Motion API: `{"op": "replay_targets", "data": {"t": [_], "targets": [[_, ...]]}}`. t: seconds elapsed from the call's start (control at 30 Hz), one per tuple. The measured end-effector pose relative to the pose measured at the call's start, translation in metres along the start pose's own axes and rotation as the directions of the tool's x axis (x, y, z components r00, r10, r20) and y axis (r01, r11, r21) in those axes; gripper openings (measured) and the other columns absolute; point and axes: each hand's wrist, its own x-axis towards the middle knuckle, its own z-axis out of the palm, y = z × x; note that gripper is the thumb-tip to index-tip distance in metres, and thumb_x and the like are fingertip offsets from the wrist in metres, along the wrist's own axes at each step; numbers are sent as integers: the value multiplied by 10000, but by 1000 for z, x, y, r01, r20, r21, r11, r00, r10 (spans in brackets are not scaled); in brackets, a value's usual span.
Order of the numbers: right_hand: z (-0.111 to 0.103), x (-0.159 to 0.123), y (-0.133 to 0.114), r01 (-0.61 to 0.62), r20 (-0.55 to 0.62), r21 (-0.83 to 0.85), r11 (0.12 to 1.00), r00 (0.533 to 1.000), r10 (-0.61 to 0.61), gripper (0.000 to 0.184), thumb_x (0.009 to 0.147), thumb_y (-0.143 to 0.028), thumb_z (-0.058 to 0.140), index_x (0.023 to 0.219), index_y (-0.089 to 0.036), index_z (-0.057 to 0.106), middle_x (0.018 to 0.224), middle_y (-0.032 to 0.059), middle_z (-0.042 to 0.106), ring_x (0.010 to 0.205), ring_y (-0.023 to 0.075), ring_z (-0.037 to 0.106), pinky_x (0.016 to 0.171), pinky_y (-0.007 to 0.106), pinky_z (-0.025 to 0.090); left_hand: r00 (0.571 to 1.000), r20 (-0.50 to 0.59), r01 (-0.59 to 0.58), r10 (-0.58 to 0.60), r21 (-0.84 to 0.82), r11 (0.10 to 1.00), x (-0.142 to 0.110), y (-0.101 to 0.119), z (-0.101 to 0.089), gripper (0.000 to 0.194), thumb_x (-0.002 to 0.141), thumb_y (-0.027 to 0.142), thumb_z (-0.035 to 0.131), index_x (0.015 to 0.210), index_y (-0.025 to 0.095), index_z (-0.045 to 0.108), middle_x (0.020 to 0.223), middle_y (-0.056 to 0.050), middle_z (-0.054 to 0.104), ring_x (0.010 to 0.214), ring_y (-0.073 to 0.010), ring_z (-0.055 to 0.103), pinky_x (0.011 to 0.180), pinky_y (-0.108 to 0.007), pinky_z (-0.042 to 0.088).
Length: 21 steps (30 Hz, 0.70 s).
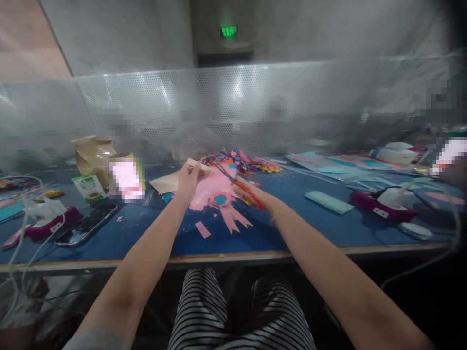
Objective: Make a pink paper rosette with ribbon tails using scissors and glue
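My left hand (190, 176) is closed on a cream-coloured piece of paper (165, 184), held up a little above the table. My right hand (263, 195) grips red-handled scissors (251, 190), whose blades point up and left toward the paper. Motion blur hides whether the blades touch it. Under and between the hands lies a pink paper rosette (207, 188) with a blue round centre and forked ribbon tails. A small pink paper strip (203, 229) rests nearer the front edge. Behind the hands is a heap of colourful paper scraps (237, 158).
On the left of the blue table (146, 238) are a phone (87, 225), a green-and-white box (88, 188), a brown paper bag (94, 154) and a purple power strip (54, 223). Rightward are a pale green case (329, 202), another purple power strip (383, 208), cables and paper sheets (317, 165).
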Motion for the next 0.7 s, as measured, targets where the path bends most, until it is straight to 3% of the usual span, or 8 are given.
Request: {"op": "replay_targets", "data": {"t": [0.17,0.33,0.47,0.7], "targets": [[2,3,7,58,-5,-21,998,998,-58,347,773,-544,372,963,-253,362,570,-54,293,431,75,298,399,211,246,998,-25,48,-52,-128,991,-1,-2,3,133,750,207,542,690,159,433,577,28,575,643,-91,628,760,-263,491],[2,4,8,163,-41,-105,981,985,-168,348,773,-521,398,990,-250,370,670,-32,357,555,85,374,514,214,339,992,-70,95,-108,-165,982,-1,-1,4,161,734,199,565,659,163,426,581,37,561,681,-83,628,795,-240,482],[1,4,8,150,-45,-126,981,987,-157,344,778,-509,386,1005,-251,367,706,-23,376,583,90,378,537,217,353,983,-112,121,-147,-211,970,-2,2,4,159,742,156,546,640,159,423,561,34,560,650,-77,624,766,-225,493],[7,3,3,161,-9,-153,975,986,-164,307,773,-464,417,966,-231,364,681,-37,345,561,77,338,521,208,335,986,-66,137,-156,-226,964,-2,-2,5,126,742,148,544,654,155,455,559,32,568,662,-83,630,793,-235,489]]}}
